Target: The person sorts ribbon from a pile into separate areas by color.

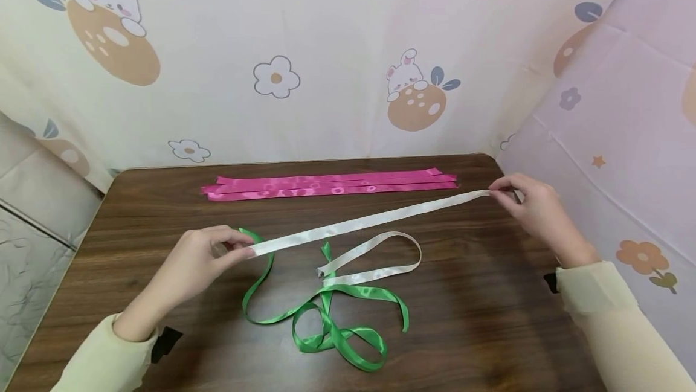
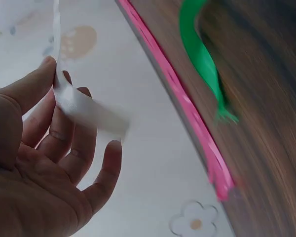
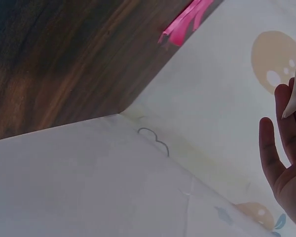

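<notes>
A white satin ribbon (image 1: 370, 220) is stretched in a slant above the table. My left hand (image 1: 203, 262) pinches its lower left end between thumb and fingers, and a short tail of it hangs over the fingers in the left wrist view. At the upper right, my right hand (image 1: 535, 214) pinches the other end; only part of that hand (image 3: 293, 173) shows in the right wrist view. Below the stretched ribbon lies another white ribbon (image 1: 375, 274), bent into a loop. A long green ribbon (image 1: 345, 343) curls loosely beneath and around it.
Several pink ribbons (image 1: 326, 185) lie side by side along the back of the brown wooden table (image 1: 467, 319). A patterned cloth (image 1: 337, 29) with rabbits and flowers hangs behind, and another cloth (image 1: 614, 126) borders the right side.
</notes>
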Tool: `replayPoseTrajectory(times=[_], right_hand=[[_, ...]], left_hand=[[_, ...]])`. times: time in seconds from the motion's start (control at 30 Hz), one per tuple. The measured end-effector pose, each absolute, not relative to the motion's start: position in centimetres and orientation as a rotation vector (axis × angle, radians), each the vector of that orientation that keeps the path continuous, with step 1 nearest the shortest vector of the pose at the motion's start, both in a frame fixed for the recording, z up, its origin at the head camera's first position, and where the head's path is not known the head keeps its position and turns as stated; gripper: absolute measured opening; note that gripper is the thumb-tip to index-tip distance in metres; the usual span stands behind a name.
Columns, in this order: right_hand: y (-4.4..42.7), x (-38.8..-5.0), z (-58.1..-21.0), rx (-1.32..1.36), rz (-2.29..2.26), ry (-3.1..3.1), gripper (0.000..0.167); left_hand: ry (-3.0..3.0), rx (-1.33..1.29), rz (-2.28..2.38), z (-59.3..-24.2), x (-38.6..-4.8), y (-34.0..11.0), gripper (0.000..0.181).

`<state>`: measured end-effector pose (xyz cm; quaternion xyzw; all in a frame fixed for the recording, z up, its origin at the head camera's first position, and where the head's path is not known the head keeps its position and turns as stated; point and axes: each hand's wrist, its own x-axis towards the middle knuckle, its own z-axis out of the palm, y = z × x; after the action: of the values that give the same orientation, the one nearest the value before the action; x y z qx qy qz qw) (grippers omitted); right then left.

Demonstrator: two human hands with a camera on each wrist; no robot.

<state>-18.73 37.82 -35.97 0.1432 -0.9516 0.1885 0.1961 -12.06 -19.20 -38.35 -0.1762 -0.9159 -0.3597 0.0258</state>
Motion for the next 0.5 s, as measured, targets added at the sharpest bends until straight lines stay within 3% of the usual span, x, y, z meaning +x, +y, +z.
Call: replayPoseTrajectory(times=[0.5], right_hand=[[37.4, -21.5, -37.9, 0.385, 0.576, -2.785, 0.007]], left_hand=[[-2.883, -0.411, -0.958, -39.7, -17.9, -24.0, 0.014]])
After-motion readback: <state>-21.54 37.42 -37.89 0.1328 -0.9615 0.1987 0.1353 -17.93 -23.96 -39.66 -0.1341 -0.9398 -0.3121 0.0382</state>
